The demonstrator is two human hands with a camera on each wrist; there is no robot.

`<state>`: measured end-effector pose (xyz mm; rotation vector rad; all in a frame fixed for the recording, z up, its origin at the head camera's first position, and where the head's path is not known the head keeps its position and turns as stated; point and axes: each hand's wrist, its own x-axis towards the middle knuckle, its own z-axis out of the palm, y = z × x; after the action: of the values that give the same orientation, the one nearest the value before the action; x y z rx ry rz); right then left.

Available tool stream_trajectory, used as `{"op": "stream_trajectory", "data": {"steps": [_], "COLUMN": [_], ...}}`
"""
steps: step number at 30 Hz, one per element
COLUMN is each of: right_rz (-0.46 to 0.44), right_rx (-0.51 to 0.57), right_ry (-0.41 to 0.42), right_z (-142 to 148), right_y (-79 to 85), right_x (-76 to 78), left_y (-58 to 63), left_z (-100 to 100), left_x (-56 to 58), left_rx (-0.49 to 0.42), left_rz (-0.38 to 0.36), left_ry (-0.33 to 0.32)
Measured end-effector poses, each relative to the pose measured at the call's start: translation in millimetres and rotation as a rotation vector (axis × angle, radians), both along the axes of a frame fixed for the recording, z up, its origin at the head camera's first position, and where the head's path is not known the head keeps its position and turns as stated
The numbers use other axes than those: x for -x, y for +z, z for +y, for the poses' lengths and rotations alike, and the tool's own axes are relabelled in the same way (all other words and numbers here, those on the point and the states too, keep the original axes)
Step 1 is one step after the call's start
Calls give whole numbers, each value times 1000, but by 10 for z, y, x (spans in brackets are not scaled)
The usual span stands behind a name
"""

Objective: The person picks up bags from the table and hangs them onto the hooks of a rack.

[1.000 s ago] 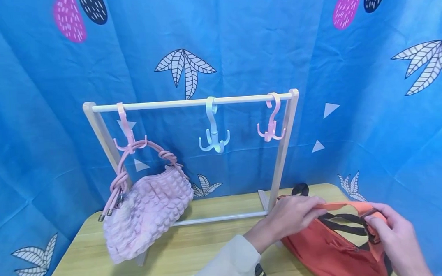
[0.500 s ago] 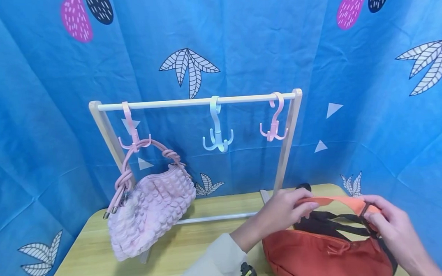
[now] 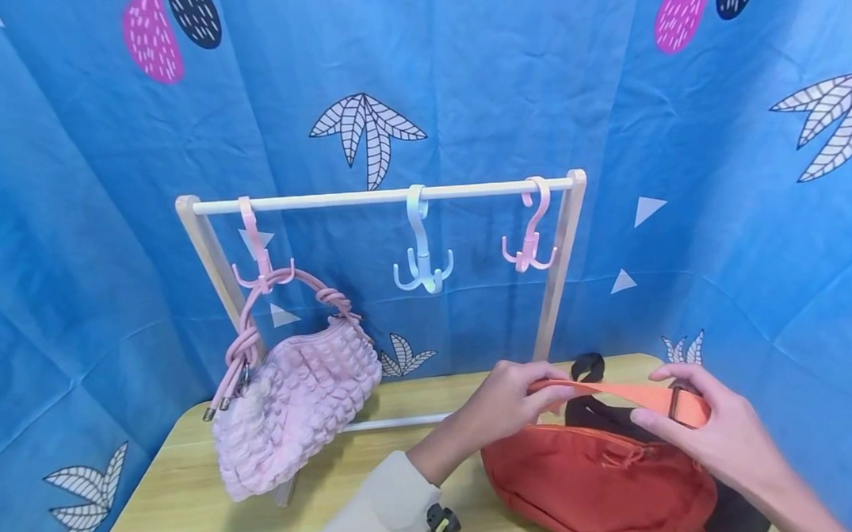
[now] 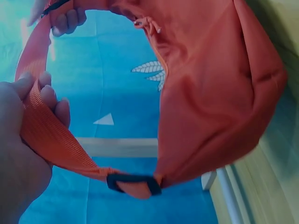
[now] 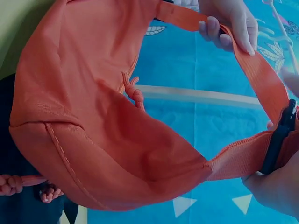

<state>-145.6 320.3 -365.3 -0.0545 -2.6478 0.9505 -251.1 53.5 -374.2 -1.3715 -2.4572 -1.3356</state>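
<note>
A red-orange shoulder bag [image 3: 592,477] hangs from its orange strap [image 3: 635,395], low over the right of the table. The left hand [image 3: 506,399] pinches the strap between thumb and fingers; the left wrist view shows the webbing [image 4: 51,128] crossing the palm. At the strap's other end is the right hand [image 3: 722,428], by a dark slide buckle [image 3: 674,404]. In the left wrist view its fingers [image 4: 70,21] curl round the strap. A second buckle [image 4: 133,182] joins strap and bag on the left hand's side. A knotted zip pull [image 5: 134,92] dangles from the opening.
Behind stands a rack with a white top bar [image 3: 323,200]. It carries a pink hook [image 3: 261,261], a pale blue hook [image 3: 421,250] and another pink hook [image 3: 530,238]. A pink ruffled bag [image 3: 304,406] hangs at left. Black straps [image 3: 589,366] lie behind the orange bag.
Both hands have moved left with the strap, and the bag has swung left and turned its front to the head view. The right thumb and index finger have spread wider at the buckle.
</note>
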Motion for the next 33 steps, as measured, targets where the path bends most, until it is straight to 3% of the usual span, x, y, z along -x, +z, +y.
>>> {"op": "stream_trajectory", "data": {"steps": [3, 8, 15, 19, 24, 29, 33], "right_rz": [40, 199, 409, 505, 522, 511, 554], "right_rx": [-17, -19, -114, -172, -216, -280, -290], "right_ry": [-8, 37, 134, 195, 222, 223, 276], "right_z": [-68, -124, -183, -240, -335, -462, -552], "right_y": [14, -12, -31, -25, -13, -5, 17], "right_x": [29, 68, 143, 201, 242, 271, 319], "left_y": [-1, 18, 45, 52, 58, 73, 106], "left_z": [-82, -199, -330, -410, -566, -735, -834], "left_x": [12, 0, 0, 0, -6, -11, -21], "left_rx": [1, 21, 40, 35, 38, 44, 35], "left_rz": [8, 15, 128, 145, 111, 150, 179], "left_ry": [2, 18, 51, 46, 69, 109, 126]}}
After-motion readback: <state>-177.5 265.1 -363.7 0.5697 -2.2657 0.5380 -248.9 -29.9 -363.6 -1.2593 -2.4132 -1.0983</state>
